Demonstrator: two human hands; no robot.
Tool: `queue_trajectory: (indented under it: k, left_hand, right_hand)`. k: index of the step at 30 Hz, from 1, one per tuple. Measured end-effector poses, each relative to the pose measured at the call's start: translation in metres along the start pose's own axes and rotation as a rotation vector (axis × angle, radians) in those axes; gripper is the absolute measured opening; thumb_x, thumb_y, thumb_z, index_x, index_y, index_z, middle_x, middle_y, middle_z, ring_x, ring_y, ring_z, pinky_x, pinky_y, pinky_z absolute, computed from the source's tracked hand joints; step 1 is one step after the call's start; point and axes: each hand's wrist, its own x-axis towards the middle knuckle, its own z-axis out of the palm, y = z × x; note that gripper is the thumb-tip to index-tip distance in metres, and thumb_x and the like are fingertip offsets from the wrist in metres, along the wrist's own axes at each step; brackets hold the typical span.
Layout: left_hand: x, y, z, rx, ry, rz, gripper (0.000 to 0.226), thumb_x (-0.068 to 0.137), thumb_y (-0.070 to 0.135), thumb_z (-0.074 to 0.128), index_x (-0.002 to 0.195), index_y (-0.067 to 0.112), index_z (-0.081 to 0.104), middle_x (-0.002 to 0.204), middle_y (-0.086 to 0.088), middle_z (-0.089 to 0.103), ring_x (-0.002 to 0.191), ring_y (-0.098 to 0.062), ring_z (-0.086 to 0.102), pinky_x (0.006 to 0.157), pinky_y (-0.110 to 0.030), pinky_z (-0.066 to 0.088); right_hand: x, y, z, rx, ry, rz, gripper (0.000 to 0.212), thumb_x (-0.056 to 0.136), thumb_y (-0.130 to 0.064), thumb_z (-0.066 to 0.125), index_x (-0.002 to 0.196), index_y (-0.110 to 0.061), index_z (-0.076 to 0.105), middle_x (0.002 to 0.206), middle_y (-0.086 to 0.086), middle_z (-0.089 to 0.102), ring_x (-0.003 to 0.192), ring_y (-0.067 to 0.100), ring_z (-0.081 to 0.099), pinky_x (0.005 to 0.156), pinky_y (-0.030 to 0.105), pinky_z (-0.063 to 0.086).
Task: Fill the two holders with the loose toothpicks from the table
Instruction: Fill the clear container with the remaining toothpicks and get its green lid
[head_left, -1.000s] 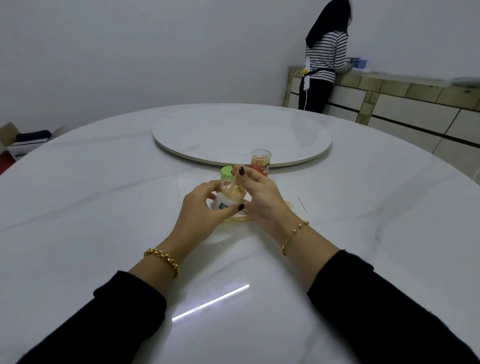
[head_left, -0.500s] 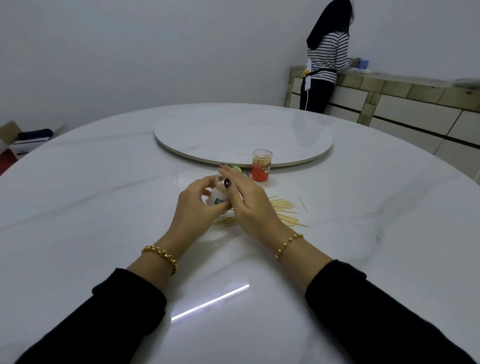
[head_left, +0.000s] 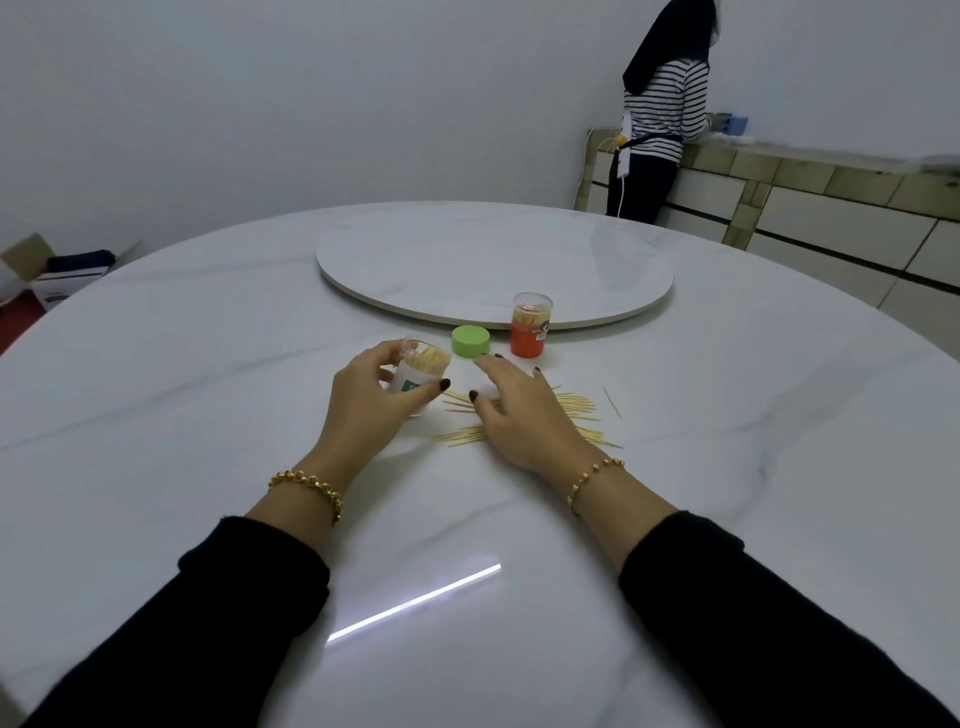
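Observation:
My left hand (head_left: 371, 402) grips a clear toothpick holder with a white and green label (head_left: 415, 371), tilted and full of toothpicks at its open mouth. Its green lid (head_left: 470, 341) lies on the table just behind. A second holder with an orange label (head_left: 530, 326) stands upright to the right of the lid, holding toothpicks. Loose toothpicks (head_left: 576, 408) are scattered on the white marble table (head_left: 208, 415). My right hand (head_left: 517, 410) hovers flat over them with fingers spread, covering part of the pile.
A round marble turntable (head_left: 493, 265) sits at the table's middle, right behind the holders. One stray toothpick (head_left: 612, 401) lies apart to the right. A person in a striped top (head_left: 660, 109) stands at a counter far back right. A cardboard box (head_left: 47, 275) sits on the floor left.
My right hand left the holder's mouth and dropped to the right over the loose toothpicks. The holder in my left hand now shows beside it, and the green lid is uncovered.

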Motion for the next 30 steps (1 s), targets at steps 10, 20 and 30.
queue_trajectory:
  k: [10, 20, 30]
  left_hand:
    - [0.006, -0.008, -0.012, 0.004, 0.064, -0.051, 0.047, 0.072, 0.034, 0.081, 0.113, 0.02, 0.062, 0.107, 0.002, 0.064, 0.087, -0.003, 0.057, 0.056, -0.001, 0.04]
    - [0.004, -0.006, -0.005, 0.028, 0.005, -0.002, 0.053, 0.071, 0.038, 0.08, 0.118, 0.02, 0.062, 0.112, 0.004, 0.063, 0.095, -0.009, 0.058, 0.067, -0.011, 0.043]
    - [-0.008, 0.01, 0.011, -0.039, -0.093, 0.018, 0.051, 0.073, 0.031, 0.08, 0.119, 0.02, 0.062, 0.113, 0.001, 0.061, 0.093, -0.006, 0.055, 0.058, 0.0, 0.041]
  right_hand:
    - [0.002, -0.013, 0.017, -0.235, -0.243, -0.063, 0.083, 0.088, -0.068, 0.039, 0.152, -0.023, 0.014, 0.16, -0.007, 0.011, 0.147, 0.008, 0.003, 0.118, 0.051, -0.004]
    - [0.023, 0.0, 0.016, -0.302, -0.105, -0.097, 0.032, 0.1, -0.04, 0.037, 0.123, -0.036, 0.059, 0.121, -0.003, 0.062, 0.113, 0.026, 0.054, 0.096, 0.039, 0.041]
    - [-0.001, 0.033, -0.014, -0.232, 0.042, 0.035, 0.028, 0.095, -0.031, 0.05, 0.117, -0.029, 0.067, 0.109, -0.002, 0.069, 0.104, 0.027, 0.057, 0.08, 0.035, 0.047]
